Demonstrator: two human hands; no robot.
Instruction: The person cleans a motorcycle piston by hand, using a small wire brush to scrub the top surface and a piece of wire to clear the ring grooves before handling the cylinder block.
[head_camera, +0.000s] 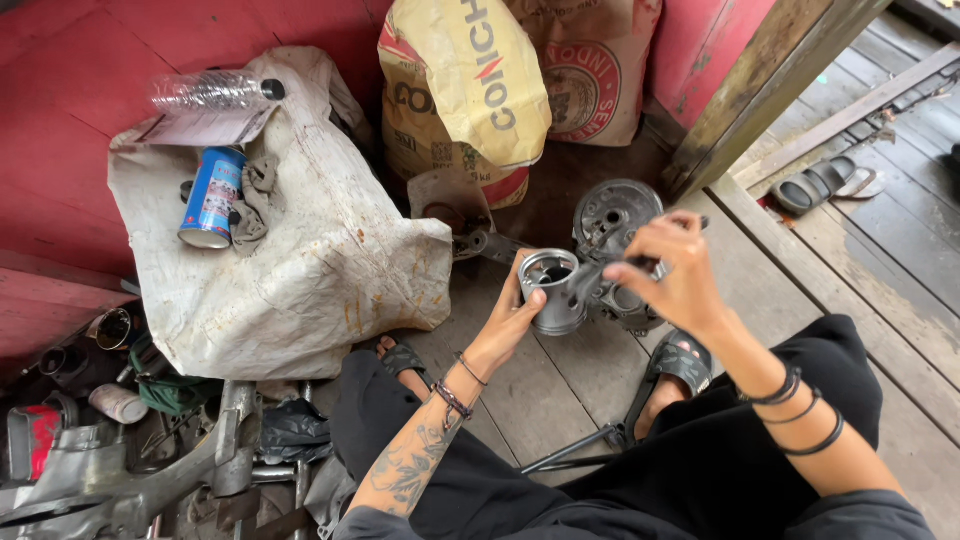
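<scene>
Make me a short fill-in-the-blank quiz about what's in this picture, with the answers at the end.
1. The left hand holds a hollow metal ____.
2. The right hand works a slim tool at the piston from the ____ side.
3. On the pale sack lies a spray can coloured ____.
4. Beside the can lies a clear plastic ____.

Missing words: piston; right; blue; bottle

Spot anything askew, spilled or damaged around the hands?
Nothing spilled. The left hand grips a grey metal piston; the right hand works at it. Odd bits: a clear plastic bottle and blue spray can lie tipped on a stained white sack.
</scene>
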